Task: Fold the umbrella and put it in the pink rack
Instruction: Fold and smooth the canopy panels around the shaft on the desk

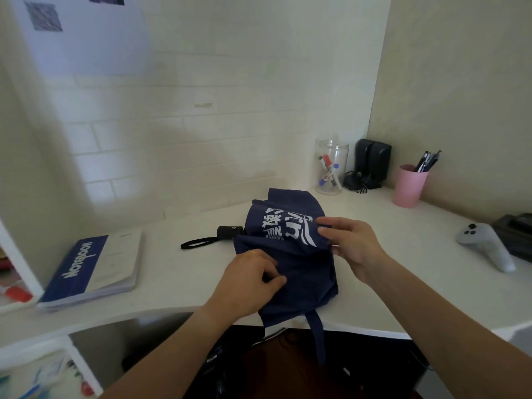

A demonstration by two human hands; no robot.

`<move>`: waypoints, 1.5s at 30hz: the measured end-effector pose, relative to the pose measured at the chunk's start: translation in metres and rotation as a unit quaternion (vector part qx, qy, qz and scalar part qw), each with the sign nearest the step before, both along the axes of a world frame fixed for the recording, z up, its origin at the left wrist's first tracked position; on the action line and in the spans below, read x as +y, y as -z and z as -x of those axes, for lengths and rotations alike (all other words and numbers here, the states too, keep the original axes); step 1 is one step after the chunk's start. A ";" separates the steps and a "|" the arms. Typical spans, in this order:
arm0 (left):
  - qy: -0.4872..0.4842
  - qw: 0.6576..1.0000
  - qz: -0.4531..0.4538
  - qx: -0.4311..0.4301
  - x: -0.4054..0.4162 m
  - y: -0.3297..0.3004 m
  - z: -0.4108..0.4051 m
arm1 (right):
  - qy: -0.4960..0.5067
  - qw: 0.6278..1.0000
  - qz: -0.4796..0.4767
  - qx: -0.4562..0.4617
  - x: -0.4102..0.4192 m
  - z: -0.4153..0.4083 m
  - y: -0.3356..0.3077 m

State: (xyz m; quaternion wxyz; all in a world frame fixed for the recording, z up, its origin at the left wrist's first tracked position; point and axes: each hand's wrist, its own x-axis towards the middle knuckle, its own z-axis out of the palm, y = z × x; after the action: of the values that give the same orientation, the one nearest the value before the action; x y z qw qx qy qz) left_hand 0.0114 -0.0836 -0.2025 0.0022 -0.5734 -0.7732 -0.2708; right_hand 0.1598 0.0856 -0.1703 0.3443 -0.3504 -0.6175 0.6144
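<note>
A collapsed navy umbrella (299, 272) with white lettering lies on the white desk (172, 272), its fabric loose and bunched. Its black handle (229, 232) with a wrist loop points left. A fabric strap (316, 335) hangs over the desk's front edge. My left hand (247, 279) pinches a fold of the fabric at the umbrella's near left side. My right hand (349, 246) pinches the fabric's edge on the right, by the lettering. No pink rack is in view.
A blue notebook (92, 269) lies at the left. At the back right stand a clear jar with markers (331, 168), black speakers (371, 162) and a pink cup of pens (408, 185). A white game controller (486, 244) lies at the far right.
</note>
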 end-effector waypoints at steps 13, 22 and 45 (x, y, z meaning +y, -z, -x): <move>-0.136 0.703 -0.202 -0.669 0.040 -0.051 0.018 | 0.048 0.993 0.067 0.087 -0.024 0.005 0.036; -0.105 0.804 -0.133 -0.571 0.006 -0.023 0.012 | -0.002 0.982 0.139 0.127 -0.017 -0.005 0.042; -0.056 0.826 -0.175 -0.534 -0.020 0.002 -0.012 | -0.056 0.995 -0.082 -0.007 -0.008 -0.039 0.025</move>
State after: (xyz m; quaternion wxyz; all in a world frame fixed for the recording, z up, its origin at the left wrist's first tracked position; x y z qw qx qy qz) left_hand 0.0230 -0.1032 -0.2041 -0.2951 -0.2848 -0.6245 -0.6647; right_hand 0.1992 0.0772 -0.1953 0.3324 -0.2908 -0.6865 0.5776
